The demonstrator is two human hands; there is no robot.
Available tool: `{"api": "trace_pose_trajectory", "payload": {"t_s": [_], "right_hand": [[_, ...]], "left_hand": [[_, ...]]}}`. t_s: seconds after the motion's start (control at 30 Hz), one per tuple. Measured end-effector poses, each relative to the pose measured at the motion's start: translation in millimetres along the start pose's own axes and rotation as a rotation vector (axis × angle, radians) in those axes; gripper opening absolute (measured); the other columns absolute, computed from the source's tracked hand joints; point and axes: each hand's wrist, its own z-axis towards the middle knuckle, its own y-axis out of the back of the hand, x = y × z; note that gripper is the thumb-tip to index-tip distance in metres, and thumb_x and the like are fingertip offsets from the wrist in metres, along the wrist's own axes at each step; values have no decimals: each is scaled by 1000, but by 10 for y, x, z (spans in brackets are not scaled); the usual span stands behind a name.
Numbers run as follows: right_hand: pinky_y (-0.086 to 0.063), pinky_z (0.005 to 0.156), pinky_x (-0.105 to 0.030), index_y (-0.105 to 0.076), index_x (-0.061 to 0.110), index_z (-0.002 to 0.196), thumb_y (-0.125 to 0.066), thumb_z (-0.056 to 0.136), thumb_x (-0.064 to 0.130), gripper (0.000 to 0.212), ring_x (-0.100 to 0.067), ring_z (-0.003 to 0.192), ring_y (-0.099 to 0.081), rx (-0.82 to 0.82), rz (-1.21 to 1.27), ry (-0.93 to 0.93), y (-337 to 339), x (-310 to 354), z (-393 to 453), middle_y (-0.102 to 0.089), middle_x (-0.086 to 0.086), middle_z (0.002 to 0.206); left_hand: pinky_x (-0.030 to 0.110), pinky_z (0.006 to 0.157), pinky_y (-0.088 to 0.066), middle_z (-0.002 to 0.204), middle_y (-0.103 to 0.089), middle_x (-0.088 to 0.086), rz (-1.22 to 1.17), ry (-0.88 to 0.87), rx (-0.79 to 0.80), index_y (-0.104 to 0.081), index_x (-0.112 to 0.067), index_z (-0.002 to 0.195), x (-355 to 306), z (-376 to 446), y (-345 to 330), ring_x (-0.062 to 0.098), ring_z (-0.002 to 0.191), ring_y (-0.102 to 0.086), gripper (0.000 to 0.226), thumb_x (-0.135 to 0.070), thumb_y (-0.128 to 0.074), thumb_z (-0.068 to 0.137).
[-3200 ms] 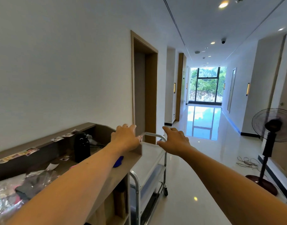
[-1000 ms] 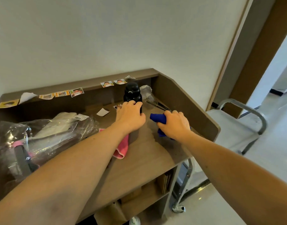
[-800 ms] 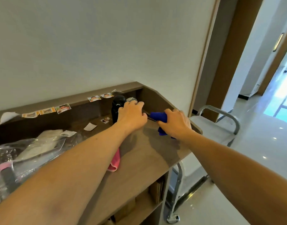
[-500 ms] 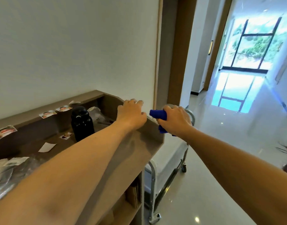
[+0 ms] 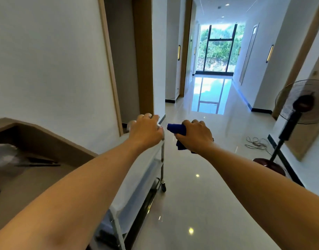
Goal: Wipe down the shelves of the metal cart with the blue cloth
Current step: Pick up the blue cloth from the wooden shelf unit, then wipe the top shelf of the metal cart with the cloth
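Right hand (image 5: 195, 135) gripping blue cloth (image 5: 175, 128), metal cart (image 5: 137, 184) below

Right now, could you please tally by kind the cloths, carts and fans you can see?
Blue cloth, gripped by the right hand: 1
Metal cart, left hand on its handle: 1
Pedestal fan: 1
Total: 3

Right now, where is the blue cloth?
In the head view the blue cloth is bunched in the right hand, centre frame, just right of the left hand on the metal cart handle.
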Motion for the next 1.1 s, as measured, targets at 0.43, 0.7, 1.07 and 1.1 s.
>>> {"api": "trace_pose_trajectory", "payload": {"t_s": [0.43, 0.7, 1.07, 1.1], "right_hand": [[-44, 82, -37, -56, 19, 127, -58, 93, 49, 45, -23, 103, -49, 59, 29, -64, -154, -1292, 806, -60, -8, 114], [-46, 84, -39, -57, 20, 128, -58, 94, 49, 45, -25, 106, -49, 92, 37, -64, -751, -1287, 1726, -60, -8, 116], [-49, 84, -41, -57, 22, 124, -58, 93, 52, 43, -21, 99, -48, 141, 25, 85, -1680, -749, 3144, -61, -6, 110], [-48, 83, -40, -57, 23, 124, -57, 93, 52, 42, -21, 98, -47, 156, 28, 123, -1793, -664, 3252, -61, -5, 109]], "left_hand": [[51, 104, -44, 144, -54, 6, 35, 9, 90, -50, -23, 143, -759, 1100, -952, 30, 131, -48, 51, -46, -51, 98], [52, 103, -44, 145, -53, 5, 44, 43, 94, -50, -26, 142, -263, 2034, -1434, 29, 131, -48, 51, -49, -51, 97], [50, 105, -46, 146, -52, 5, 41, 211, 106, -51, -24, 141, 873, 3025, -1616, 28, 132, -46, 49, -46, -52, 98], [50, 105, -46, 146, -51, 5, 47, 232, 105, -50, -24, 143, 990, 3061, -1621, 28, 133, -46, 49, -45, -52, 98]]}}
